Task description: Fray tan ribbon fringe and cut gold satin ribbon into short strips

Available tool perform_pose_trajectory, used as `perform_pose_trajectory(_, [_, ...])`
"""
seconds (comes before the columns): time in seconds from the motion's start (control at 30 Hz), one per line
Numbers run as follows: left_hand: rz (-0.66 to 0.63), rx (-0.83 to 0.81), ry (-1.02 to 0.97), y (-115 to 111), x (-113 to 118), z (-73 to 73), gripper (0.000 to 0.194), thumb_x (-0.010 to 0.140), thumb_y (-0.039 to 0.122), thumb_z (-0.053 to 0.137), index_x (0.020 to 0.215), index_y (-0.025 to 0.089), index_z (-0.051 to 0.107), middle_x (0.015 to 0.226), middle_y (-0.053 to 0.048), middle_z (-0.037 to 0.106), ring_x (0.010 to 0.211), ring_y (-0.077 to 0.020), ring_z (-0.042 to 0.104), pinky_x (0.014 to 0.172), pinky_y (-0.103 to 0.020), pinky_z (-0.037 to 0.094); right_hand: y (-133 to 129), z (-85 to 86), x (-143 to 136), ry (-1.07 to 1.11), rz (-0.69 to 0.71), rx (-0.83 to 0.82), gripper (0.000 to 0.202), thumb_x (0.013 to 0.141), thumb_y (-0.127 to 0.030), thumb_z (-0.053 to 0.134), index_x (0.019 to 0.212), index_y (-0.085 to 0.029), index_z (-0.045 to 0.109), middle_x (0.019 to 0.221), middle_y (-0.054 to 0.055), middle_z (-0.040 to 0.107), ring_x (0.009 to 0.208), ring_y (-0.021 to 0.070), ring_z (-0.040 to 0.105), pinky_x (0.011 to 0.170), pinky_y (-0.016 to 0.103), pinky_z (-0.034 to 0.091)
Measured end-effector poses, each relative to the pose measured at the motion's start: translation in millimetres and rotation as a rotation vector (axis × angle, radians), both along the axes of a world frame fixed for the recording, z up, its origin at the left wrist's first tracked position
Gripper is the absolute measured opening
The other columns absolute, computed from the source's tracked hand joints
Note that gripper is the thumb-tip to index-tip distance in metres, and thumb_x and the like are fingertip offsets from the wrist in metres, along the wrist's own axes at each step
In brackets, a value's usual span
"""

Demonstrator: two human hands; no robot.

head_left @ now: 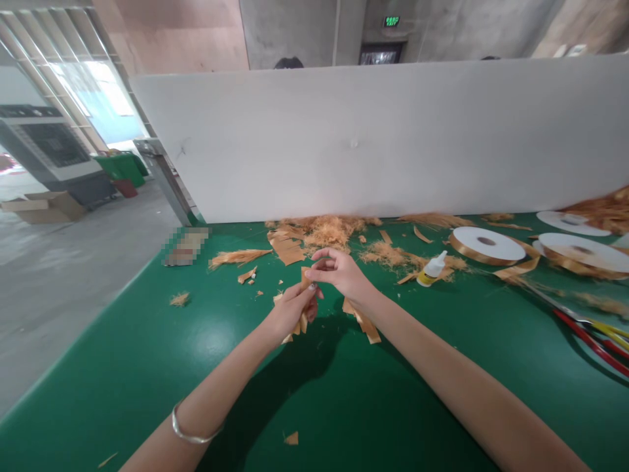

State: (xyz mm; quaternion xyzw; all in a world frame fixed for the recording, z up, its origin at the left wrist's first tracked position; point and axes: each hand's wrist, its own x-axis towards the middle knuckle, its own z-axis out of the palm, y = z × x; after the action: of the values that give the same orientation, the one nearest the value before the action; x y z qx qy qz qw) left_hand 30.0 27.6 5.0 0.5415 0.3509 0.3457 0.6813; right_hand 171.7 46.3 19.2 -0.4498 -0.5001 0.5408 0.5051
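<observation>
My left hand [293, 308] is closed on a bundle of tan strips [303, 322], whose ends stick out below and beside the fingers. Just above it, my right hand [339, 272] pinches the upper end of a tan strip [305, 276] rising from the left hand. The hands are nearly touching. Under the right wrist more cut tan strips [367, 326] lie on the green table. Behind the hands are wide tan pieces [286, 246] and a heap of frayed fibre [329, 233].
A glue bottle [432, 269] stands right of the hands. Farther right are ribbon rolls [487, 244] and scissors with red handles [587, 337]. A white panel [344, 144] borders the back of the green table [147, 367]. A small scrap [291, 438] lies near the front.
</observation>
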Motion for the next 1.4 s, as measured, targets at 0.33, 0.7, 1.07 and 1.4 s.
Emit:
perform_pose_trajectory(0.33, [-0.1,-0.194,-0.149,0.6,-1.4,0.9,0.025,0.082,0.035,0.054,0.07,0.014,0.052,0.052,0.001,0.047,0.05,-0.0117,0.051,0.056,-0.025,0.043,-2.8,5.2,2.1,-0.029,0.076,0.06,0.051,0.055,-0.025,0.078,0.098,-0.02,0.051,0.087,0.002,0.062,0.064,0.0124,0.059,0.063,0.031,0.051])
perform_pose_trajectory(0.7, [-0.149,-0.382,-0.243,5.0,-7.2,3.8,0.026,0.089,0.028,0.045,0.066,0.015,0.042,0.055,0.007,0.019,0.039,-0.0029,0.018,0.035,-0.014,0.013,1.3,7.2,73.7,-0.812,0.222,0.092,0.027,0.07,-0.035,0.065,0.091,-0.02,0.06,0.088,0.005,0.064,0.082,0.0197,0.06,0.071,0.032,0.045])
perform_pose_trajectory(1.07, [-0.146,-0.389,-0.217,6.0,-4.1,-0.7,0.034,0.088,0.03,0.046,0.06,0.017,0.032,0.051,0.008,0.02,0.039,-0.0031,0.014,0.034,-0.014,0.012,-8.5,-27.8,89.2,-1.162,0.239,-0.079,0.051,0.055,-0.044,0.071,0.098,-0.023,0.053,0.102,0.005,0.05,0.083,0.0207,0.053,0.061,0.026,0.038])
perform_pose_trajectory(1.4, [-0.117,-0.414,-0.214,6.2,-5.6,-0.6,0.032,0.086,0.029,0.048,0.061,0.017,0.033,0.049,0.008,0.022,0.038,-0.0032,0.015,0.034,-0.014,0.01,-5.4,-27.7,94.5,-1.049,0.198,-0.025,0.018,0.07,-0.034,0.061,0.079,-0.02,0.055,0.072,0.002,0.062,0.063,0.0175,0.057,0.055,0.027,0.035])
